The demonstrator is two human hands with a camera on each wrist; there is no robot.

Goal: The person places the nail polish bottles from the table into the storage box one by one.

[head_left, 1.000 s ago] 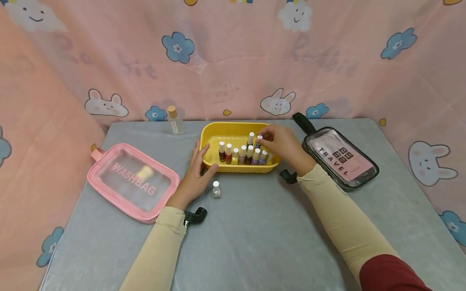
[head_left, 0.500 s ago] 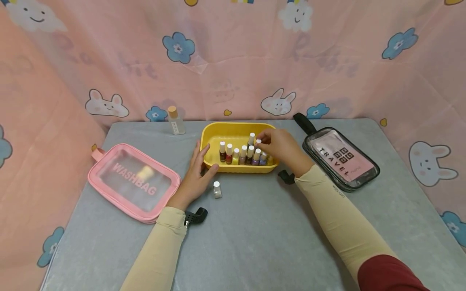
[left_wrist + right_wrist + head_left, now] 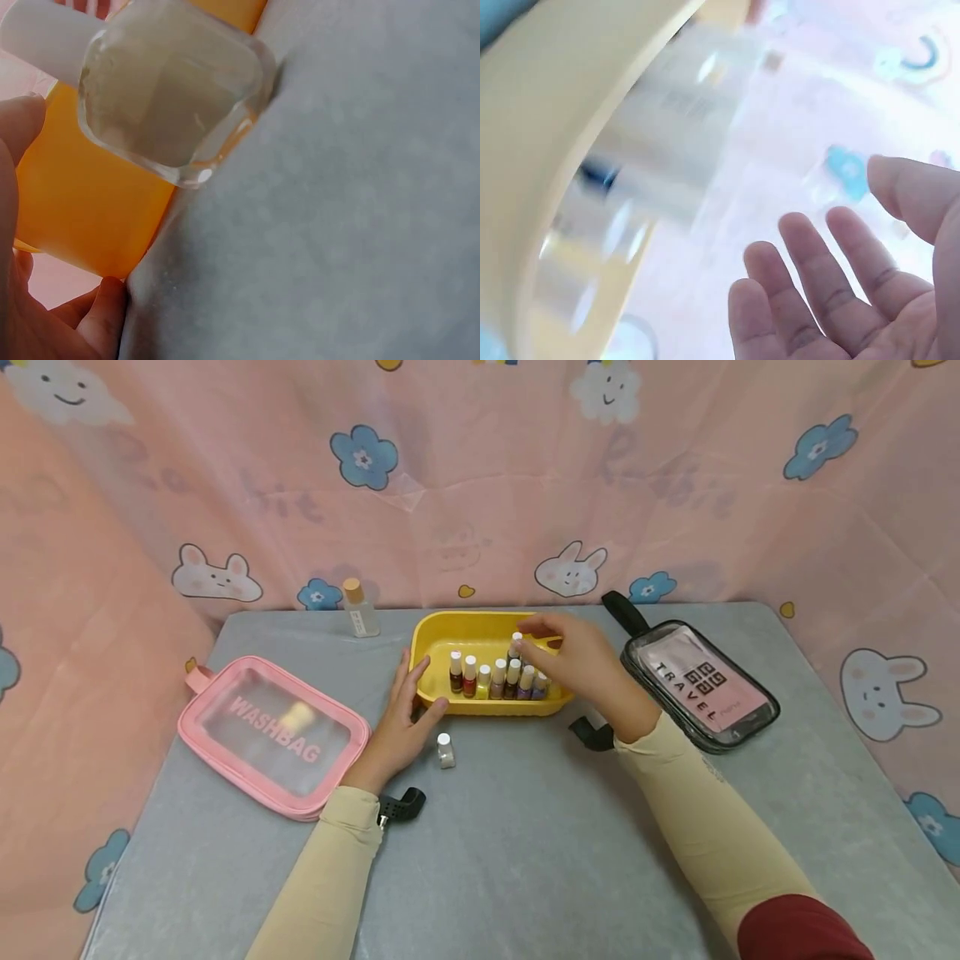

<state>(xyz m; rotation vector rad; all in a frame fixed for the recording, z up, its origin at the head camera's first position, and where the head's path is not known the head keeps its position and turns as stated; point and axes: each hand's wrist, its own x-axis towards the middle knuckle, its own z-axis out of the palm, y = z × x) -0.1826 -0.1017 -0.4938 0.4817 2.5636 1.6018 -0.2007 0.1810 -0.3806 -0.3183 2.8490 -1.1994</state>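
Several small nail polish bottles (image 3: 498, 682) with white caps stand upright in the right part of a yellow tray (image 3: 457, 625), in the head view. Spread around the tray's left end, my left hand (image 3: 396, 727) rests its fingers against the side, thumb by the front rim. My right hand (image 3: 581, 660) is over the tray's right end, partly covering the bottles there. In the right wrist view its fingers (image 3: 825, 277) are apart with nothing between them. One clear nail polish bottle (image 3: 446, 752) stands on the table before the tray, looming large in the left wrist view.
A pink wash bag (image 3: 270, 735) lies at the left, close to my left forearm. To the right is a black-edged travel pouch (image 3: 701, 685). A clear bottle with a gold cap (image 3: 362, 610) stands behind left. Pink printed cloth (image 3: 465, 485) hangs along the table's back.
My right hand's fingers have spread from a pinch at a white-capped bottle in the tray's right half and lifted from it. My left hand stays at the tray's left end.
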